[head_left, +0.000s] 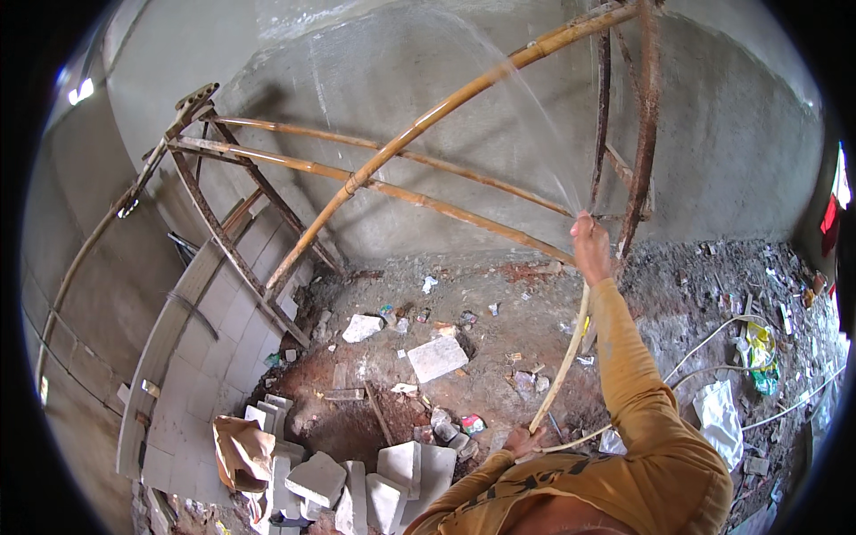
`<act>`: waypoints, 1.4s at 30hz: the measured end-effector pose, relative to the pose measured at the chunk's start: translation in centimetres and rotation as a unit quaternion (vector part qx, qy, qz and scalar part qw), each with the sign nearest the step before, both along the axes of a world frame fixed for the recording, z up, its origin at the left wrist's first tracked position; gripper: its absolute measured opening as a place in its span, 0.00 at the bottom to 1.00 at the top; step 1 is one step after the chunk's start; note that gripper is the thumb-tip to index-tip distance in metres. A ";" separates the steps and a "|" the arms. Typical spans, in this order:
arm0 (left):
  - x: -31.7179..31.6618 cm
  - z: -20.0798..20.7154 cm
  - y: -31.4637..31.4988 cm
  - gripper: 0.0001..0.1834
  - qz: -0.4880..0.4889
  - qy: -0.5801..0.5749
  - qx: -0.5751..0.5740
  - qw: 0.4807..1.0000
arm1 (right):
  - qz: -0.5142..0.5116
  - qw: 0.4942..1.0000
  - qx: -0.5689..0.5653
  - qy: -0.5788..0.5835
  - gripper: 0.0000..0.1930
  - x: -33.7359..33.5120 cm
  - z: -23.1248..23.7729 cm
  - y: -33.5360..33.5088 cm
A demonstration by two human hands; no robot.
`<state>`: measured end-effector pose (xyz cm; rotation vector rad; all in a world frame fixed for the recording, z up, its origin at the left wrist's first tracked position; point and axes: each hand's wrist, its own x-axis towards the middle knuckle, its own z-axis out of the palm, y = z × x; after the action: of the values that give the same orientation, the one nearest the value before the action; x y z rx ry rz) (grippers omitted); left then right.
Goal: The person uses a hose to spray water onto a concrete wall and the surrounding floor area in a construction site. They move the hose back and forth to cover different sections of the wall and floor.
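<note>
My right hand (592,246) is raised in front of the grey plastered wall (722,169), fingers wrapped round the end of a pale yellow hose (568,357). A thin jet of water (546,120) leaves that end, fanning upward and to the left against the wall. Lower down, close to my body, my left hand (522,441) is closed round the same hose. Between the hands the hose hangs in a slight curve. Past the left hand it runs off to the right, partly hidden behind my right sleeve (624,357).
Bamboo poles (428,119) cross ahead, resting on rusty trestle frames (644,125) at right and left. Pale blocks (316,479) and a torn brown paper bag (242,453) lie at lower left. Rubble and litter cover the dirt floor (499,339). White plastic (718,423) lies right.
</note>
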<state>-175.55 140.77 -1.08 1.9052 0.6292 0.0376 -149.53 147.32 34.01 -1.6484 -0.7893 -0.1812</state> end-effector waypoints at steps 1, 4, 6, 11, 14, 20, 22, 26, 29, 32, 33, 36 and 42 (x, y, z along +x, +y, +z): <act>0.0 0.5 0.0 0.23 -0.001 0.002 -0.005 1.000 | -0.004 1.000 0.006 0.012 0.21 0.2 0.1 -0.4; 0.1 1.3 0.0 0.23 -0.005 0.014 -0.008 1.000 | -0.025 0.999 0.034 0.028 0.22 1.0 -0.3 -0.8; 0.2 0.7 0.1 0.23 -0.011 0.028 0.006 1.000 | -0.034 0.997 0.048 0.044 0.22 1.3 -0.4 -1.2; 0.5 0.4 0.0 0.24 -0.020 0.003 0.039 0.999 | -0.050 0.996 0.055 0.049 0.23 1.9 -0.3 -2.8; 0.5 0.9 0.1 0.25 -0.027 0.005 0.022 0.999 | -0.059 0.993 0.045 0.096 0.23 1.4 0.5 -3.8; 0.7 2.0 0.2 0.25 -0.046 0.008 0.036 0.998 | -0.030 0.992 0.119 0.030 0.22 2.8 -0.9 -2.7; 0.6 2.1 0.1 0.23 -0.036 -0.006 0.030 0.999 | -0.027 0.990 0.135 0.028 0.22 2.6 -0.8 -2.8; 0.6 2.4 -0.3 0.19 -0.012 -0.035 0.010 0.999 | -0.043 0.993 0.043 0.096 0.22 1.6 0.6 -4.7; 0.9 3.0 -0.7 0.19 -0.015 -0.026 0.027 0.999 | -0.041 0.991 0.120 0.048 0.22 2.5 -0.4 -4.4; 1.3 1.9 -0.9 0.20 -0.020 0.008 0.038 0.999 | -0.046 0.991 0.117 0.042 0.21 2.6 -0.3 -4.7; 1.4 1.1 -0.8 0.20 -0.021 0.023 0.040 0.999 | -0.043 0.991 0.120 0.040 0.21 2.5 -0.1 -4.8; 1.7 0.6 -0.7 0.27 -0.051 0.056 0.034 0.997 | -0.035 0.991 0.126 0.037 0.21 2.7 -0.1 -5.1; 2.1 -1.4 -1.4 0.22 -0.012 -0.022 -0.001 1.000 | -0.019 0.990 0.131 0.043 0.21 3.6 -0.7 -5.2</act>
<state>-173.46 139.33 -2.45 1.9050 0.5761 0.0643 -145.98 142.13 33.28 -1.4131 -0.6389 -0.2296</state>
